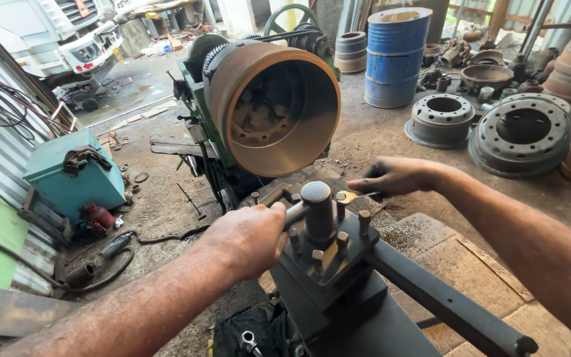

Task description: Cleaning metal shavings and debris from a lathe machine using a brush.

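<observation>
1. Head view: left hand (pixel 249 239) closed in a fist around the tool post handle (pixel 290 215), near centre.
2. Right hand (pixel 394 176) fingers pressed together, pinching a small brass-coloured piece (pixel 348 196) just right of the tool post (pixel 325 254).
3. Rusty brake drum (pixel 273 106) mounted on the green lathe (pixel 199 125), far side of the tool post.
4. Blue barrel (pixel 396 56) far right; teal box (pixel 74 175) left.

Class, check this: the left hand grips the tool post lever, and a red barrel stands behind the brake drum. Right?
Not quite. The head view shows the barrel is blue, not red. The left hand does grip the lever, and the barrel stands behind the brake drum.
</observation>
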